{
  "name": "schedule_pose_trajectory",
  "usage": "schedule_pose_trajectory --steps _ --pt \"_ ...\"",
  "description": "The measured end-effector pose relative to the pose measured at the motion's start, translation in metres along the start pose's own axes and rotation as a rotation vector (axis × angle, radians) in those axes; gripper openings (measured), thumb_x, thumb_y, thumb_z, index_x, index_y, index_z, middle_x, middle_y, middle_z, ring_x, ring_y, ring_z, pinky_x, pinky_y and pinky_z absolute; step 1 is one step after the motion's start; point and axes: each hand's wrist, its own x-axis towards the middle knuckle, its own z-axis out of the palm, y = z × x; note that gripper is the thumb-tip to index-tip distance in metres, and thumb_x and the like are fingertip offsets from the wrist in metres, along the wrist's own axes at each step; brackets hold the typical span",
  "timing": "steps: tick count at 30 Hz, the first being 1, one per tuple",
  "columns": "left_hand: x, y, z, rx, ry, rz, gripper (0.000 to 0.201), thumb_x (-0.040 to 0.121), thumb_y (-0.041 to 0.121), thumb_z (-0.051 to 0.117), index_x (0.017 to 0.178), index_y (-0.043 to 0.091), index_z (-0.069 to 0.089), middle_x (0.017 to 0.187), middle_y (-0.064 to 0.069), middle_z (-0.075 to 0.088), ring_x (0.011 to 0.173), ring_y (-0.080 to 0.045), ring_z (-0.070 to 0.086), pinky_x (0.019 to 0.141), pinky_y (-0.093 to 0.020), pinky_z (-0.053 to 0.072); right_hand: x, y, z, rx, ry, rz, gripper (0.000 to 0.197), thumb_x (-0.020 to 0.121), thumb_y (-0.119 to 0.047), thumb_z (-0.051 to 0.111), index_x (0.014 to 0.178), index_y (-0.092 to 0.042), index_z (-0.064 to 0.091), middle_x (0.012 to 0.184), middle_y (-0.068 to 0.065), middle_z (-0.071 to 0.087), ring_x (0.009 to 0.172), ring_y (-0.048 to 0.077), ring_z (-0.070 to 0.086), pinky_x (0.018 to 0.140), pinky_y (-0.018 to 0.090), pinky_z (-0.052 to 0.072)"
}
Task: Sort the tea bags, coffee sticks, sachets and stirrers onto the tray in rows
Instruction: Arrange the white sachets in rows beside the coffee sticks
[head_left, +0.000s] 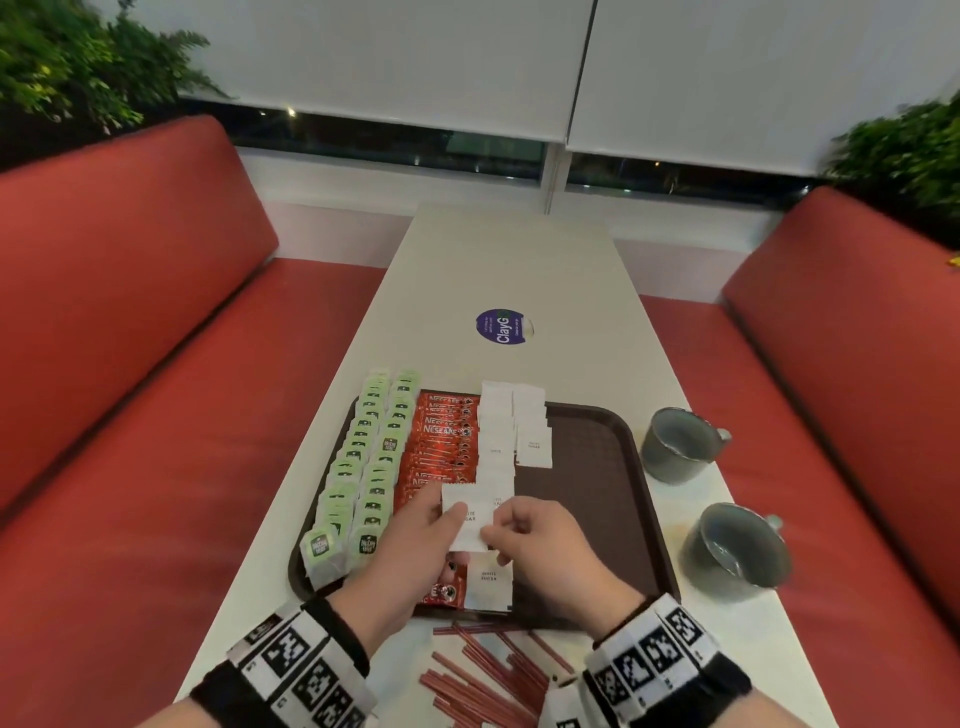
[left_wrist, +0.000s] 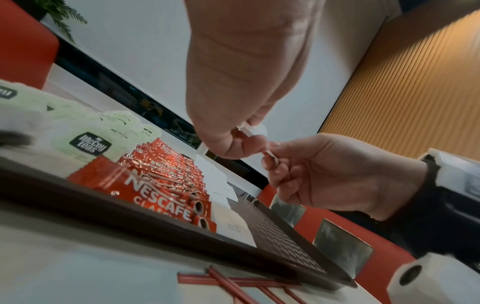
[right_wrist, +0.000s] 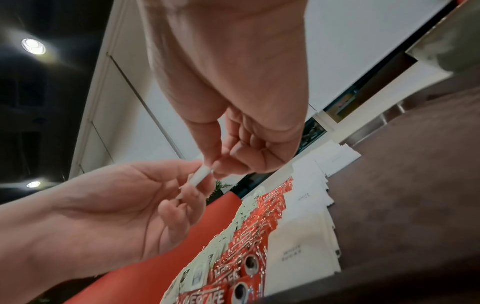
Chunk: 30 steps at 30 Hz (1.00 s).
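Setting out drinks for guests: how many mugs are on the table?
2. Both stand on the table right of the tray: the far mug beside its far right corner, the near mug beside its near right edge. None seems hidden.

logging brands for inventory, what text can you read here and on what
"NESCAFE": red foil coffee sticks on the brown plastic tray.
"McCoy Teas": dark labels of the pale green tea bags.
"WHITE SUGAR": white paper sachets, also the one that both hands pinch.
"ClayG": round blue sticker on the white table; its smaller print is unreadable.
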Motion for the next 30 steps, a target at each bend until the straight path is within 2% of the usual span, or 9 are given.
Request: schedule_pose_trajectory --steps 4,7,10,14,18,22,25,28,30 --pt "-0.003 -0.004 -0.009 -0.043 -0.008 -0.023 0.016 0.097 0.022 0.052 0.111 0.029 0.054 0.107 -0.004 0.061 0.074 -0.017 0.063 0.053 -0.024 0.047 0.008 0.0 -0.018 0.219 0.054 0.096 0.013 0.086 -0.01 0.066 0.073 -0.013 0.064 0.061 0.002 0.059 0.051 0.009 0.052 0.06 0.029 0.047" --pt "-0.009 -0.01 -0.024 -0.04 0.015 -0.045 0.017 0.095 0.021 0.055 0.109 0.031 0.054 0.104 -0.003 0.06 0.075 -0.016 0.062 0.059 -0.026 0.048 0.029 0.001 -0.051 0.091 0.279 0.141 0.016 0.088 -0.011 0.064 0.072 -0.012 0.063 0.055 0.0 0.057 0.042 0.006 0.045 0.044 0.018 0.036" --pt "-0.017 -0.016 -0.038 -0.05 0.034 -0.075 0.015 0.094 0.019 0.056 0.109 0.026 0.056 0.099 -0.006 0.061 0.071 -0.014 0.059 0.059 -0.026 0.047 0.056 0.011 -0.077 0.034 0.379 0.248 0.012 0.087 -0.007 0.062 0.075 -0.009 0.064 0.061 0.004 0.058 0.049 0.011 0.048 0.041 0.018 0.033" --pt "-0.025 -0.024 -0.051 -0.074 0.067 -0.1 0.013 0.093 0.015 0.057 0.106 0.019 0.059 0.092 -0.011 0.061 0.07 -0.017 0.056 0.056 -0.025 0.045 0.087 0.019 -0.082 -0.103 0.245 0.453 0.012 0.09 -0.006 0.055 0.081 -0.004 0.063 0.071 0.008 0.06 0.053 0.013 0.049 0.042 0.022 0.03" --pt "-0.03 -0.028 -0.057 -0.089 0.085 -0.108 0.013 0.092 0.015 0.058 0.105 0.019 0.059 0.097 -0.012 0.063 0.071 -0.017 0.058 0.059 -0.028 0.046 0.102 0.017 -0.075 -0.148 0.144 0.574 0.013 0.093 -0.007 0.052 0.08 -0.006 0.057 0.073 0.006 0.058 0.052 0.011 0.047 0.034 0.016 0.028" --pt "-0.034 -0.03 -0.062 -0.087 0.105 -0.116 0.013 0.093 0.015 0.056 0.105 0.02 0.059 0.098 -0.009 0.065 0.075 -0.017 0.059 0.061 -0.028 0.046 0.112 0.014 -0.066 -0.286 0.042 0.631 0.029 0.098 -0.012 0.045 0.07 -0.007 0.051 0.069 0.003 0.055 0.053 0.011 0.046 0.047 0.021 0.033" --pt "-0.037 -0.028 -0.06 -0.084 0.114 -0.119 0.012 0.094 0.014 0.055 0.104 0.019 0.059 0.096 -0.009 0.065 0.075 -0.017 0.059 0.06 -0.027 0.045 0.118 0.018 -0.06 -0.377 0.036 0.606 0.032 0.098 -0.016 0.046 0.068 -0.008 0.051 0.069 0.004 0.057 0.056 0.015 0.049 0.056 0.023 0.038" --pt "-0.04 -0.024 -0.055 -0.072 0.105 -0.112 0.011 0.094 0.014 0.055 0.104 0.018 0.059 0.098 -0.009 0.064 0.075 -0.017 0.058 0.06 -0.027 0.047 0.122 0.026 -0.059 -0.525 0.094 0.498 0.026 0.092 -0.022 0.052 0.07 -0.009 0.056 0.092 0.008 0.07 0.075 0.023 0.059 0.07 0.028 0.046" --pt "-0.042 -0.022 -0.053 -0.064 0.097 -0.11 0.012 0.093 0.014 0.056 0.104 0.017 0.059 0.095 -0.008 0.063 0.075 -0.017 0.059 0.06 -0.027 0.047 0.112 0.021 -0.062 -0.574 0.123 0.424 0.03 0.092 -0.027 0.053 0.069 -0.009 0.057 0.094 0.009 0.071 0.079 0.024 0.062 0.071 0.029 0.048"
